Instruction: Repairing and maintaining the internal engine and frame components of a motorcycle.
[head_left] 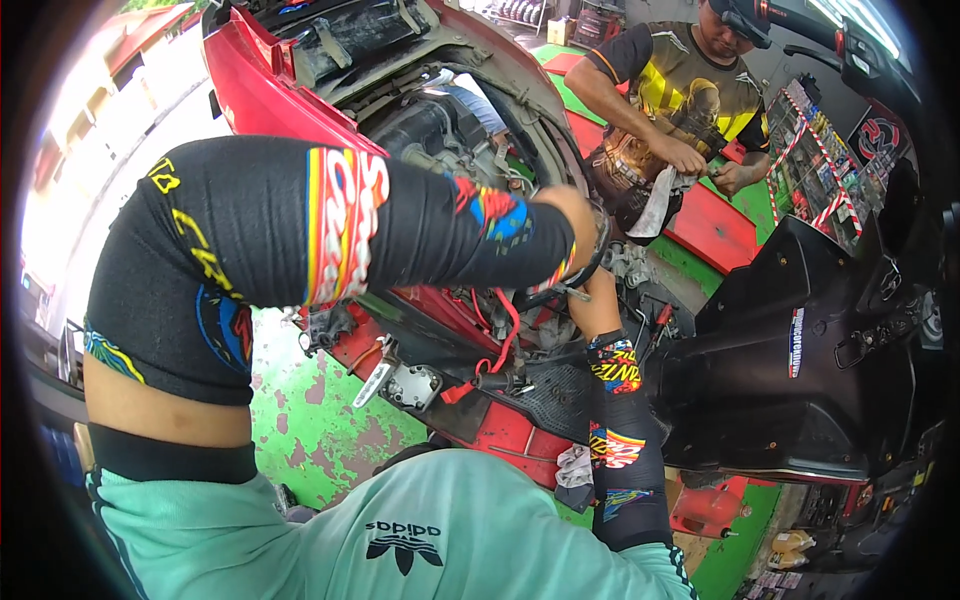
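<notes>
A partly stripped scooter with a red body panel (265, 85) lies across my view, its inner frame and engine parts (440, 125) exposed. My left hand (572, 215), at the end of a black printed sleeve, is at the opening's right edge beside a black cable or hose. It is blurred and its fingers are hidden. Just below, my right hand (597, 290) reaches up among the metal parts (628, 265), and its fingers are also hidden. A short greyish bar-like piece shows by its wrist. Red wires (508, 325) hang left of my right forearm.
A person (690, 95) sits at the far right, holding a pale cloth-like piece (655, 205). The scooter's black front panel (770, 360) fills the right side. A silver footrest bracket (410, 385) juts out near my body. The floor (310, 410) is green and worn.
</notes>
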